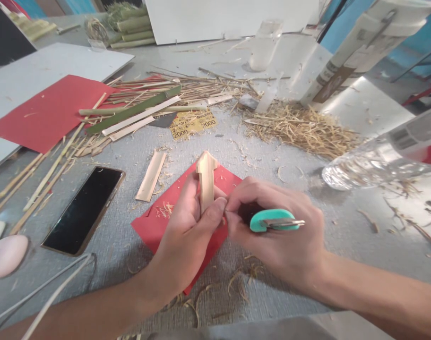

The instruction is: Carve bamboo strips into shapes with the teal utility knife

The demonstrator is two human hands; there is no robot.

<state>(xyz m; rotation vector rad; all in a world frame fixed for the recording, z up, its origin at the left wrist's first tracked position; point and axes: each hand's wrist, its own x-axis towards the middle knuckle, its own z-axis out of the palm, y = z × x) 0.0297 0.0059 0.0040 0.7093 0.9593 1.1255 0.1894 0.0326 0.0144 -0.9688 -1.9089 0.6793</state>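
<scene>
Carving in hand: left hand (189, 226), fingers closed around the lower stem of a pale bamboo piece (206, 182), held upright over a red paper sheet (155, 224) near the table's (237, 151) front edge. Right hand (279, 236), fingers clenched on a teal-handled knife (272, 220), blade at the stem. Arrow-like head already shaped; stem judged unfinished. Shavings (164, 209) on the sheet; phone (84, 210) to the left.

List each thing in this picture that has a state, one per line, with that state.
Left hand: gripping the pale arrow-shaped bamboo piece, upright.
Right hand: closed around the teal-handled cutter.
Black smartphone: screen dark, lying flat.
Clear plastic bottle: lying on its side.
</scene>
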